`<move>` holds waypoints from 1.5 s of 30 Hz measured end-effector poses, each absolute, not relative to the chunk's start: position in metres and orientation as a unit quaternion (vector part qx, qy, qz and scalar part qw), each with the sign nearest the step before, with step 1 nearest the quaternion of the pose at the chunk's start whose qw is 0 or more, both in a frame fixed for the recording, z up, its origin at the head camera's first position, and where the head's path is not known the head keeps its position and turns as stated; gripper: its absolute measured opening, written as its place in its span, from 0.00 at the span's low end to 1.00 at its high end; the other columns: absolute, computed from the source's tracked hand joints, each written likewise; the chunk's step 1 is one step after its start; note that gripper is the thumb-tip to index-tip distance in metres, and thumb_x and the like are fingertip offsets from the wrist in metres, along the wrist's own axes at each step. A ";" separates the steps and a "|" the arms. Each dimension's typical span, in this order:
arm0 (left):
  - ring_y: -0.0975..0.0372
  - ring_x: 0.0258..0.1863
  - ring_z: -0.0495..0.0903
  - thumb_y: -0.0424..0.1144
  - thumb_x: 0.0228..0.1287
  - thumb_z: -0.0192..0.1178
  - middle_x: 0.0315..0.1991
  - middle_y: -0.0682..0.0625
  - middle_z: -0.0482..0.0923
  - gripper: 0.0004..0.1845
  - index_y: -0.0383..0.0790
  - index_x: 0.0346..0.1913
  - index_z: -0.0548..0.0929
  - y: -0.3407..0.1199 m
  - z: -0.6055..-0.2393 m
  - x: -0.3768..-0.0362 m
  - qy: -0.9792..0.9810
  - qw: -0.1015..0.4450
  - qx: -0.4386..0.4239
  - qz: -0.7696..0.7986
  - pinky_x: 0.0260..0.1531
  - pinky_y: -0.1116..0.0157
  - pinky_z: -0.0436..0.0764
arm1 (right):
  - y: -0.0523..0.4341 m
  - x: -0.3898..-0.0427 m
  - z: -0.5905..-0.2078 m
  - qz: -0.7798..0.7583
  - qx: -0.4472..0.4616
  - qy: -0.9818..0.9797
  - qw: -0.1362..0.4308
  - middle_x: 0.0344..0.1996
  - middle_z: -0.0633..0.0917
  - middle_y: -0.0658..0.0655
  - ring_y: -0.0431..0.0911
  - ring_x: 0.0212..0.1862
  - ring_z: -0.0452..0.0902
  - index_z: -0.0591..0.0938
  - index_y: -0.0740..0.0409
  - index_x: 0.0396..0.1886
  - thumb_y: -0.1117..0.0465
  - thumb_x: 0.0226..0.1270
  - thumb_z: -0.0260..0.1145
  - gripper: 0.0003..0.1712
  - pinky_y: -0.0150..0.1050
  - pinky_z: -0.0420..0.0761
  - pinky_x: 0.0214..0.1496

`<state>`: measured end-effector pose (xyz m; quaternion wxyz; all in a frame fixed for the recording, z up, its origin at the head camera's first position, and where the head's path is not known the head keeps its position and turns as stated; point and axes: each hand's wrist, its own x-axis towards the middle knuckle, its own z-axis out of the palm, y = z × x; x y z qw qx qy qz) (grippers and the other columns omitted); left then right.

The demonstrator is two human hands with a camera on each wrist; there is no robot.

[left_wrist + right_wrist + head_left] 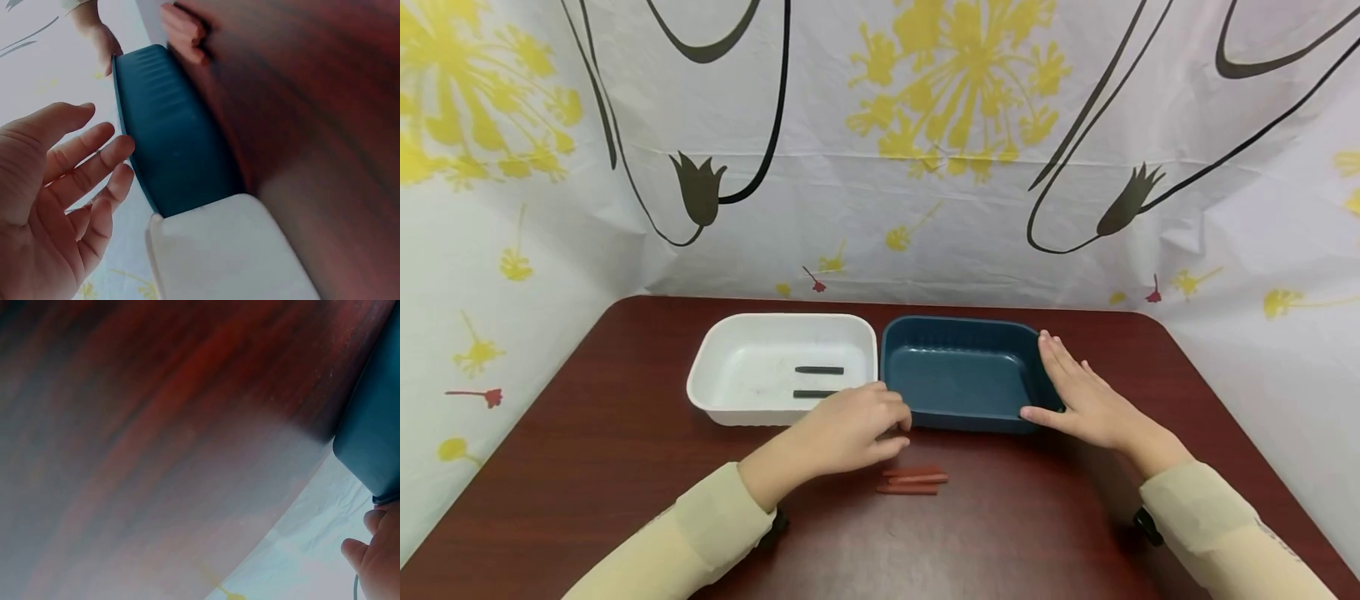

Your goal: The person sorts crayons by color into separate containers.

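My left hand (857, 429) hovers with relaxed fingers at the front of the two trays, just above three red crayons (913, 481) that lie on the table. In the left wrist view its palm (62, 187) is open and holds nothing, and the red crayons (184, 31) show at the top. My right hand (1078, 390) lies flat with straight fingers against the right wall of the blue tray (962, 371), thumb at its front corner. Nothing lies in the blue tray. The white tray (752, 367) beside it holds two dark crayons (818, 370).
The trays stand side by side, touching, in the middle of a dark red wooden table (625, 467). A white curtain (925, 167) with yellow flowers closes off the back and both sides. The right wrist view shows the table, a blue tray corner (375, 437) and my fingertips (375, 556).
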<state>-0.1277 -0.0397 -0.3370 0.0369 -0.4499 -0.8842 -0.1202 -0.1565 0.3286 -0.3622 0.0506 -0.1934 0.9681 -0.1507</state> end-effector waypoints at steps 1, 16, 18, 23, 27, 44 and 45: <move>0.65 0.37 0.77 0.46 0.68 0.63 0.38 0.56 0.84 0.08 0.47 0.41 0.87 -0.039 -0.339 -0.127 -0.884 0.027 -0.451 -0.119 0.38 0.70 0.80 | 0.328 -0.157 -0.362 -0.150 -0.194 0.968 0.050 0.81 0.39 0.61 0.60 0.81 0.32 0.36 0.60 0.80 0.34 0.65 0.63 0.64 0.74 0.47 0.72; 0.71 0.26 0.73 0.41 0.65 0.65 0.27 0.59 0.78 0.05 0.48 0.40 0.88 -0.024 -0.362 -0.133 -0.880 -0.106 -0.452 -0.103 0.28 0.75 0.74 | 0.329 -0.156 -0.364 -0.146 -0.193 0.969 0.047 0.81 0.39 0.63 0.61 0.81 0.33 0.37 0.61 0.80 0.34 0.65 0.63 0.64 0.73 0.49 0.72; 0.71 0.24 0.73 0.40 0.65 0.65 0.23 0.59 0.77 0.04 0.48 0.39 0.88 -0.023 -0.362 -0.134 -0.878 -0.121 -0.450 -0.108 0.28 0.75 0.74 | 0.329 -0.156 -0.363 -0.146 -0.193 0.969 0.046 0.81 0.40 0.62 0.61 0.81 0.33 0.37 0.60 0.80 0.34 0.65 0.63 0.64 0.73 0.49 0.72; 0.73 0.22 0.71 0.38 0.64 0.65 0.18 0.61 0.74 0.03 0.48 0.35 0.88 -0.023 -0.362 -0.138 -0.872 -0.134 -0.456 -0.117 0.28 0.76 0.73 | 0.329 -0.156 -0.362 -0.148 -0.192 0.969 0.046 0.81 0.39 0.62 0.60 0.81 0.33 0.36 0.60 0.80 0.34 0.65 0.63 0.64 0.74 0.49 0.72; 0.71 0.17 0.64 0.35 0.62 0.64 0.13 0.61 0.65 0.07 0.50 0.27 0.82 -0.021 -0.363 -0.140 -0.870 -0.142 -0.457 -0.121 0.22 0.76 0.65 | 0.329 -0.156 -0.362 -0.151 -0.191 0.969 0.049 0.81 0.38 0.61 0.60 0.81 0.32 0.36 0.60 0.80 0.33 0.65 0.63 0.64 0.73 0.48 0.72; 0.70 0.19 0.68 0.34 0.55 0.64 0.20 0.61 0.71 0.08 0.50 0.24 0.78 -0.019 -0.358 -0.139 -0.870 -0.114 -0.469 -0.106 0.20 0.76 0.67 | 0.328 -0.159 -0.362 -0.148 -0.193 0.969 0.052 0.81 0.39 0.63 0.60 0.81 0.32 0.36 0.61 0.80 0.33 0.64 0.63 0.65 0.73 0.48 0.72; 0.70 0.19 0.68 0.34 0.55 0.64 0.21 0.61 0.71 0.08 0.50 0.25 0.78 -0.019 -0.356 -0.139 -0.870 -0.112 -0.469 -0.107 0.20 0.76 0.67 | 0.329 -0.158 -0.362 -0.148 -0.192 0.969 0.052 0.81 0.39 0.63 0.60 0.81 0.32 0.36 0.61 0.80 0.33 0.64 0.63 0.65 0.73 0.48 0.72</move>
